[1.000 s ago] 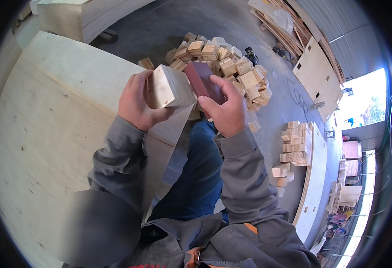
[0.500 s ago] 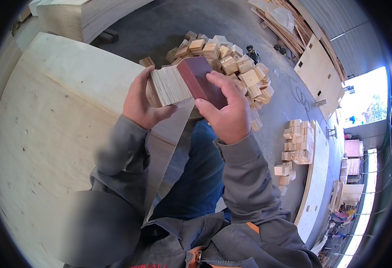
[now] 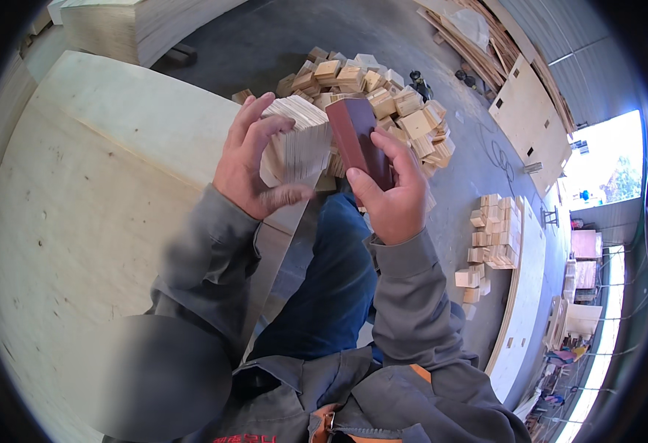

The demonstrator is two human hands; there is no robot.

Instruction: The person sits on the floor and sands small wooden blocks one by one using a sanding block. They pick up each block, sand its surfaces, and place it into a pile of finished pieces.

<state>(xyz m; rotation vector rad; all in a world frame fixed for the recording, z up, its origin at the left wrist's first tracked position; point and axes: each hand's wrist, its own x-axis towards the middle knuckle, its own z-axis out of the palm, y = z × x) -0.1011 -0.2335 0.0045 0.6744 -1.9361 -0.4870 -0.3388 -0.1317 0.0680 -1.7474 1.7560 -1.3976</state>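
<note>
A layered plywood block sits tilted in my left hand. The fingers are spread loosely around it, with a bent finger over its top and the thumb below its lower edge. Part of the block's left side is hidden by the hand. Close by on the right, my right hand grips a reddish-brown sanding block between thumb and fingers. The sanding block stands nearly upright, with a narrow gap between it and the plywood block.
A large pale plywood sheet spreads along my left. Beyond my hands, many wooden blocks lie heaped on the grey floor. More blocks are stacked at right beside long boards. A cable coils on the floor.
My left fingers have loosened and lifted, and the plywood block has turned in the hand. The sanding block has moved right, away from the plywood, and now stands more upright.
</note>
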